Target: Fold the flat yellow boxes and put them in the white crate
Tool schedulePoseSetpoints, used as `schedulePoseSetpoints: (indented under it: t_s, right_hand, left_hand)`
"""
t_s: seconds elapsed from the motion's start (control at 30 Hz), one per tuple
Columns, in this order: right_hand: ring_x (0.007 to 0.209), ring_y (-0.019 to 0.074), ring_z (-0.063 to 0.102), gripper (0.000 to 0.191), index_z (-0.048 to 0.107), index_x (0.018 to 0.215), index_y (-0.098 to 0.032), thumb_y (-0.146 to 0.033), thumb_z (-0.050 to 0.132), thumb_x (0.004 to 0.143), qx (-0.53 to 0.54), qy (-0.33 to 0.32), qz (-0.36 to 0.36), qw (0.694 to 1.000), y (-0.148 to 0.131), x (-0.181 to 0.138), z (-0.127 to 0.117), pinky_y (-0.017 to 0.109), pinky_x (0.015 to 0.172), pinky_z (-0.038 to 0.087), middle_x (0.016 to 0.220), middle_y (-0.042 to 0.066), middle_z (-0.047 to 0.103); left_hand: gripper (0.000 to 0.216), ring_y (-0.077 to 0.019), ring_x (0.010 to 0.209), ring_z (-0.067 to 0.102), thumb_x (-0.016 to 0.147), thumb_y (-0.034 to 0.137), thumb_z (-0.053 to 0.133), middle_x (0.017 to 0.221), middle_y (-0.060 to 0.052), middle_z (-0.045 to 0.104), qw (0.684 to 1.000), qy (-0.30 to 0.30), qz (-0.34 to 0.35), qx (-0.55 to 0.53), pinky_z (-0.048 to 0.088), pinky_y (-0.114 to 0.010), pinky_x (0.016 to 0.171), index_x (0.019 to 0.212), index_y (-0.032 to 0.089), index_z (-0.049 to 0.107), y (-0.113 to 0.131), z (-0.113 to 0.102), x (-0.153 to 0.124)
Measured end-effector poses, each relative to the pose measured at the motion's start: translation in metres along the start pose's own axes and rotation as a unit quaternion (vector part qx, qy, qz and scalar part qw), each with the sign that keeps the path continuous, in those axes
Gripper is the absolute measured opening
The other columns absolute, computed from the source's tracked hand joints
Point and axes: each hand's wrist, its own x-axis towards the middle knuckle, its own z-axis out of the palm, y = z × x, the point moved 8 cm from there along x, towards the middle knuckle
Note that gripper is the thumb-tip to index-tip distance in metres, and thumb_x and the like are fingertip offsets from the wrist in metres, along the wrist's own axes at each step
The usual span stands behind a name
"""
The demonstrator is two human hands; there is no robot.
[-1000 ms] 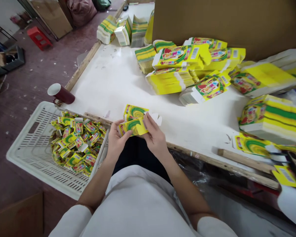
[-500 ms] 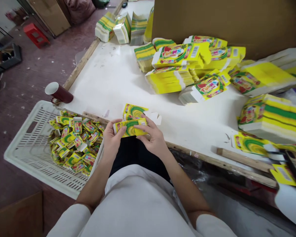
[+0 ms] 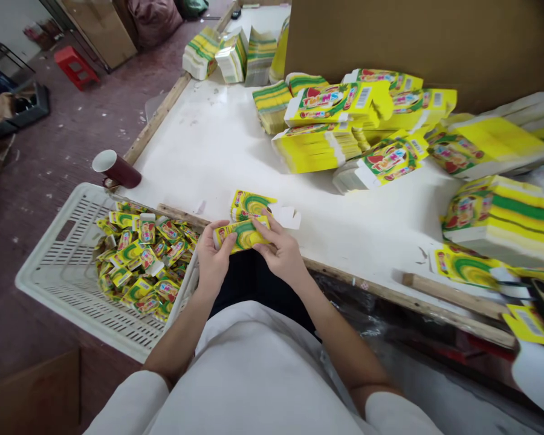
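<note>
Two hands, left hand (image 3: 214,252) and right hand (image 3: 281,252), each with its grip clamped on one yellow carton (image 3: 245,237) at the worktop's (image 3: 208,145) near edge; one mug (image 3: 126,174), one basket (image 3: 54,272) (its heaped boxes (image 3: 136,290) defy counting) at left.

"Is the whole box (image 3: 243,235) in the middle showing?"
"No, the left hand (image 3: 213,257) and right hand (image 3: 281,252) hide bits of it."
"And its small words?"
"Too tiny to read."
"The brown board (image 3: 403,36), top right?"
"The edge cuts it off."
</note>
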Motion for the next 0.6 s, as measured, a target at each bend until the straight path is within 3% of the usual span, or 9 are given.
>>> schedulePoseSetpoints:
  t_s: [0.1, 0.17, 0.23, 0.33, 0.43, 0.47, 0.5, 0.53, 0.6]
  right_hand:
    - [0.146, 0.0289, 0.04, 0.053, 0.056, 0.142, -0.03, -0.021, 0.061, 0.089, 0.017, 0.02, 0.02, 0.999, -0.001, 0.001, 0.002, 0.049, 0.119, 0.037, 0.156, 0.007, 0.045]
    - [0.142, 0.0291, 0.046, 0.062, 0.049, 0.147, -0.029, -0.026, 0.066, 0.088, 0.038, 0.005, 0.023, 0.999, 0.0, 0.004, 0.006, 0.048, 0.115, 0.042, 0.154, 0.009, 0.048]
    - [0.131, 0.0286, 0.056, 0.07, 0.042, 0.151, -0.028, -0.032, 0.069, 0.086, 0.028, 0.024, 0.028, 0.999, 0.005, 0.01, 0.0, 0.047, 0.11, 0.047, 0.149, 0.012, 0.052]
    - [0.12, 0.0325, 0.059, 0.065, 0.047, 0.147, -0.022, -0.03, 0.069, 0.086, -0.1, 0.093, 0.052, 0.989, 0.023, 0.022, -0.02, 0.054, 0.107, 0.045, 0.133, 0.016, 0.061]
    - [0.11, 0.0373, 0.058, 0.049, 0.057, 0.135, -0.016, -0.02, 0.064, 0.086, -0.221, 0.072, 0.074, 0.97, 0.039, 0.033, -0.022, 0.06, 0.102, 0.043, 0.114, 0.018, 0.067]
    - [0.107, 0.0373, 0.058, 0.045, 0.059, 0.131, -0.015, -0.018, 0.063, 0.086, -0.24, 0.061, 0.074, 0.966, 0.042, 0.036, -0.021, 0.06, 0.1, 0.044, 0.11, 0.018, 0.067]
    - [0.105, 0.0369, 0.058, 0.042, 0.061, 0.128, -0.015, -0.016, 0.062, 0.085, -0.249, 0.056, 0.071, 0.964, 0.042, 0.037, -0.02, 0.059, 0.099, 0.044, 0.108, 0.018, 0.067]
    - [0.104, 0.0362, 0.057, 0.042, 0.061, 0.126, -0.016, -0.015, 0.062, 0.084, -0.252, 0.059, 0.065, 0.964, 0.04, 0.037, -0.02, 0.058, 0.098, 0.044, 0.108, 0.017, 0.066]
    - [0.102, 0.0337, 0.057, 0.044, 0.058, 0.125, -0.017, -0.014, 0.064, 0.081, -0.229, 0.081, 0.051, 0.969, 0.029, 0.035, -0.021, 0.055, 0.097, 0.046, 0.106, 0.015, 0.063]
  left_hand:
    - [0.037, -0.0129, 0.069, 0.063, 0.078, 0.038, 0.076, 0.082, 0.0, 0.068, 0.999, 0.005, 0.007, 0.042, 0.053, -0.025, 0.066, 0.109, 0.02, 0.065, 0.0, -0.003, 0.002]
    - [0.036, -0.0139, 0.068, 0.061, 0.077, 0.04, 0.078, 0.08, 0.0, 0.067, 0.995, 0.02, 0.027, 0.095, 0.052, -0.027, 0.065, 0.105, 0.02, 0.068, 0.008, -0.02, 0.009]
    - [0.032, -0.0136, 0.07, 0.057, 0.076, 0.039, 0.079, 0.082, 0.001, 0.064, 0.987, 0.073, 0.061, 0.131, 0.05, -0.028, 0.068, 0.1, 0.021, 0.069, 0.023, -0.056, 0.02]
    - [0.023, -0.0129, 0.075, 0.046, 0.074, 0.026, 0.079, 0.088, 0.002, 0.054, 0.952, 0.215, 0.113, 0.187, 0.046, -0.03, 0.081, 0.094, 0.023, 0.067, 0.054, -0.137, 0.032]
    - [0.042, -0.0145, 0.079, 0.042, 0.061, 0.018, 0.086, 0.105, 0.0, 0.049, 0.848, 0.352, 0.136, 0.372, 0.045, -0.038, 0.09, 0.097, 0.026, 0.066, 0.083, -0.201, 0.031]
    - [0.047, -0.0156, 0.082, 0.043, 0.059, 0.02, 0.087, 0.109, 0.0, 0.048, 0.835, 0.368, 0.146, 0.383, 0.046, -0.04, 0.091, 0.1, 0.027, 0.065, 0.087, -0.21, 0.03]
    - [0.05, -0.0167, 0.085, 0.044, 0.06, 0.025, 0.088, 0.111, 0.0, 0.048, 0.843, 0.366, 0.16, 0.36, 0.046, -0.04, 0.091, 0.102, 0.028, 0.063, 0.085, -0.213, 0.03]
    - [0.049, -0.0172, 0.087, 0.045, 0.062, 0.032, 0.088, 0.109, 0.0, 0.05, 0.866, 0.346, 0.172, 0.319, 0.047, -0.039, 0.089, 0.103, 0.028, 0.062, 0.08, -0.209, 0.031]
    - [0.047, -0.0166, 0.086, 0.049, 0.067, 0.047, 0.084, 0.1, 0.0, 0.054, 0.919, 0.268, 0.181, 0.224, 0.05, -0.036, 0.082, 0.101, 0.026, 0.061, 0.06, -0.179, 0.033]
